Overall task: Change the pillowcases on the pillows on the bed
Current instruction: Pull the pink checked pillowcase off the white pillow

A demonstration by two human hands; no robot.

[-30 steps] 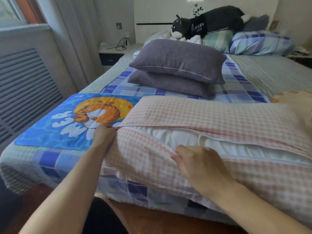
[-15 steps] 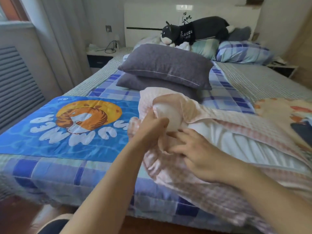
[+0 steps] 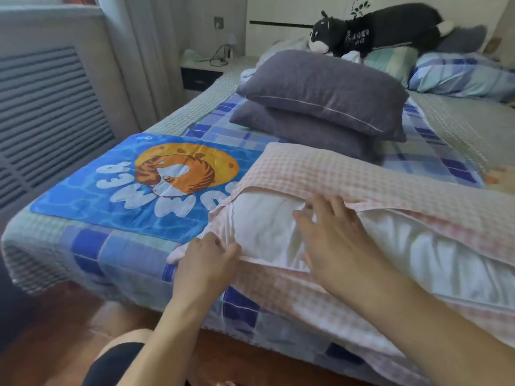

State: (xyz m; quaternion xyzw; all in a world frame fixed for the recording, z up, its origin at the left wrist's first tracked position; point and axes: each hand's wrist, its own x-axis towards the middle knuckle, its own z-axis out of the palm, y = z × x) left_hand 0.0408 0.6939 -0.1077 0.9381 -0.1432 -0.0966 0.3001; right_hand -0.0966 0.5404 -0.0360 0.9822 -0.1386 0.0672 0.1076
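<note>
A white pillow lies at the near edge of the bed inside a pink checked pillowcase whose long side gapes open. My left hand pinches the lower edge of the case at its left corner. My right hand lies on the white pillow with fingers spread, its fingertips at the upper flap of the case. Two grey pillows are stacked in the middle of the bed.
A blue cartoon tiger pillowcase lies flat to the left on the plaid bedspread. At the headboard are a black plush cat and a blue plaid pillow. A nightstand stands far left, wooden floor below.
The bunched left corner of the case that both hands held up now lies flat over the pillow. My left hand dropped to the lower edge; my right hand opened onto the pillow.
</note>
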